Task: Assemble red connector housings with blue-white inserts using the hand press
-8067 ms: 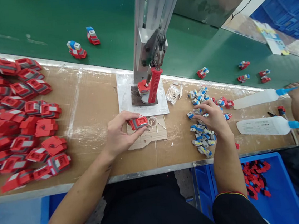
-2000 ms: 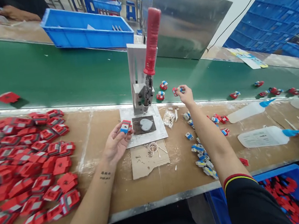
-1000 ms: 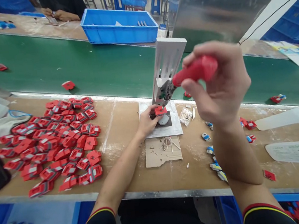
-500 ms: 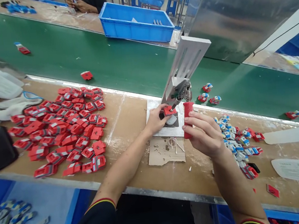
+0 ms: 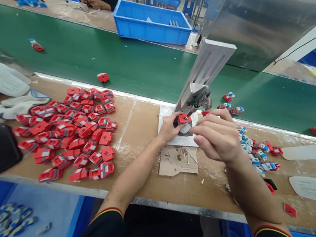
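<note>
From the head view, the person's left hand (image 5: pixel 169 129) reached in under the small bench press (image 5: pixel 197 91), its fingertips pinched on a red plastic part (image 5: pixel 184 118) that sat on the press's base plate (image 5: pixel 165 114), right beneath the ram. The right hand (image 5: pixel 217 136) was closed around the press's red handle (image 5: pixel 205 112), which only peeked out past the knuckles, lying low and towards the near side. To my eye the pressing would go best with the part kept square under the ram and the left fingertips clear of it, the lever moved in one steady stroke. A heap of red parts (image 5: pixel 68 132) lay to the left on the workbench (image 5: pixel 136 124), small blue-and-red pieces (image 5: pixel 257 152) to the right, a scrap of cardboard (image 5: pixel 177 162) just near the plate. Beyond ran a green conveyor belt (image 5: pixel 111 59), where another person's hands (image 5: pixel 90 0) worked beside a blue bin (image 5: pixel 150 24).
</note>
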`<state>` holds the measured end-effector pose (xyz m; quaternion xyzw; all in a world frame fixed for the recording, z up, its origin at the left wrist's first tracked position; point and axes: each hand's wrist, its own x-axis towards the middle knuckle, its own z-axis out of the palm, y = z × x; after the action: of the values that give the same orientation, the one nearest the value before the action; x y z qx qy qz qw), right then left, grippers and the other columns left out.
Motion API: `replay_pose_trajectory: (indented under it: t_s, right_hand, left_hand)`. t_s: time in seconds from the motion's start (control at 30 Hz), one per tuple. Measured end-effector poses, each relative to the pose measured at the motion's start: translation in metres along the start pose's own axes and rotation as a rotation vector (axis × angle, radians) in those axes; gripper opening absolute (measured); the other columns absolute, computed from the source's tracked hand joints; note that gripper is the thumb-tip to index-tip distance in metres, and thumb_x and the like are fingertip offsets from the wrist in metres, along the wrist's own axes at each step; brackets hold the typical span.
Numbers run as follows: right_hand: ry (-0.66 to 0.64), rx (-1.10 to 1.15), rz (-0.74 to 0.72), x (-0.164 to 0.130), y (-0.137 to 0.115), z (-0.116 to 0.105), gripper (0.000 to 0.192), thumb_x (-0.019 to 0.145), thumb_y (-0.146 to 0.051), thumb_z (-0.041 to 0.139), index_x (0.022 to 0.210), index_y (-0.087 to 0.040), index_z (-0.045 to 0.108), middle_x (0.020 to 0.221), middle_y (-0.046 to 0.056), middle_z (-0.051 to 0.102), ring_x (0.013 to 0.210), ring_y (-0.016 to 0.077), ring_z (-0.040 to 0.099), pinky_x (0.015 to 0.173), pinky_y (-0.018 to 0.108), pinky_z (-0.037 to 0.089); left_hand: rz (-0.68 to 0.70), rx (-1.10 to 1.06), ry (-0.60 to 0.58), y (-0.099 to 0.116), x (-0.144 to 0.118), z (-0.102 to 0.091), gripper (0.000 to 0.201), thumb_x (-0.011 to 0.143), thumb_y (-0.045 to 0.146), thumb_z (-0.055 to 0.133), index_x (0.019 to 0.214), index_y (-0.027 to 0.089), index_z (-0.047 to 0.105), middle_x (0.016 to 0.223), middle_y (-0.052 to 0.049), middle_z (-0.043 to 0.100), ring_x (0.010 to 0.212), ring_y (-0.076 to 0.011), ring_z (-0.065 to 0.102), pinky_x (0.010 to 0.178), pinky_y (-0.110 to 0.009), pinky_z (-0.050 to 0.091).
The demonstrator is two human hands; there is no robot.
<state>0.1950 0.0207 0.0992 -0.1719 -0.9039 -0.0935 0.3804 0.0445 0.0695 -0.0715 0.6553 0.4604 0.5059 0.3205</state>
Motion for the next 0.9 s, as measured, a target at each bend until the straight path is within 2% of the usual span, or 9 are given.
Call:
replay_pose_trajectory:
  t_s: [0.13,0.2,0.3,0.47,0.57,0.67,0.73,0.8,0.9]
  right_hand:
    - [0.088,0.240,0.015,0.002,0.005,0.010,0.049,0.111,-0.042,0.032,0.070,-0.025,0.052,0.052,-0.005,0.047,0.048,0.0138,0.048,0.070,0.039,0.040]
    - [0.110,0.351,0.091,0.007,0.004,0.009,0.055,0.111,-0.048,0.028,0.066,-0.025,0.049,0.050,-0.005,0.043,0.045,0.0137,0.043,0.069,0.041,0.040]
    - [0.121,0.374,0.183,0.011,0.002,0.008,0.061,0.110,-0.054,0.025,0.062,-0.025,0.046,0.048,-0.005,0.041,0.042,0.0138,0.042,0.069,0.042,0.040]
    - [0.009,0.309,0.034,0.004,0.008,0.010,0.053,0.112,-0.046,0.032,0.066,-0.024,0.049,0.051,-0.005,0.045,0.048,0.0143,0.048,0.068,0.040,0.037]
    - [-0.110,0.224,-0.027,0.009,0.008,0.004,0.054,0.112,-0.043,0.031,0.066,-0.024,0.053,0.053,-0.004,0.049,0.051,0.0148,0.047,0.070,0.038,0.036]
    - [-0.385,0.007,0.006,0.023,-0.001,-0.002,0.059,0.112,-0.042,0.033,0.062,-0.022,0.056,0.053,-0.002,0.055,0.050,0.0142,0.046,0.072,0.036,0.035]
    - [-0.523,-0.181,0.031,0.029,-0.008,0.001,0.059,0.111,-0.042,0.038,0.061,-0.021,0.061,0.053,0.001,0.061,0.050,0.0142,0.046,0.072,0.036,0.033]
    - [-0.557,-0.338,0.034,0.027,-0.012,0.013,0.054,0.108,-0.040,0.045,0.063,-0.020,0.066,0.052,0.003,0.063,0.049,0.0150,0.046,0.069,0.037,0.030]
    - [-0.485,-0.515,0.025,0.011,-0.006,0.042,0.041,0.102,-0.027,0.052,0.067,-0.018,0.071,0.052,0.005,0.063,0.052,0.0178,0.047,0.066,0.038,0.026]
  left_hand:
    - [0.011,0.043,-0.001,-0.003,0.002,0.004,0.046,0.086,0.021,0.081,0.130,0.018,0.067,0.117,-0.009,0.081,0.105,-0.0254,0.076,0.106,-0.045,0.050]
    - [0.015,0.063,-0.003,-0.004,0.002,0.004,0.046,0.086,0.021,0.081,0.130,0.018,0.067,0.116,-0.009,0.081,0.105,-0.0257,0.076,0.106,-0.045,0.049]
    - [0.015,0.082,-0.014,-0.003,0.003,0.004,0.047,0.085,0.021,0.082,0.129,0.019,0.067,0.118,-0.009,0.081,0.108,-0.0261,0.075,0.107,-0.044,0.047]
    - [0.002,0.085,-0.034,0.001,0.003,0.002,0.045,0.088,0.020,0.079,0.131,0.018,0.066,0.124,-0.010,0.079,0.113,-0.0268,0.074,0.108,-0.045,0.045]
    - [-0.018,0.085,-0.063,0.005,0.003,0.001,0.046,0.088,0.020,0.078,0.132,0.017,0.065,0.122,-0.009,0.079,0.112,-0.0260,0.074,0.110,-0.046,0.045]
    - [-0.040,0.114,-0.090,0.010,0.002,-0.002,0.048,0.089,0.023,0.077,0.134,0.017,0.063,0.117,-0.006,0.080,0.108,-0.0248,0.074,0.112,-0.046,0.044]
    - [-0.048,0.142,-0.101,0.011,0.001,-0.003,0.046,0.092,0.022,0.073,0.136,0.016,0.063,0.115,-0.005,0.080,0.108,-0.0241,0.073,0.112,-0.043,0.044]
    - [-0.055,0.172,-0.123,0.010,0.001,-0.005,0.043,0.093,0.018,0.068,0.136,0.015,0.064,0.115,-0.005,0.080,0.108,-0.0229,0.072,0.110,-0.040,0.046]
    - [-0.051,0.206,-0.165,0.007,0.003,-0.004,0.045,0.092,0.014,0.066,0.137,0.015,0.064,0.123,-0.007,0.079,0.110,-0.0211,0.073,0.108,-0.038,0.046]
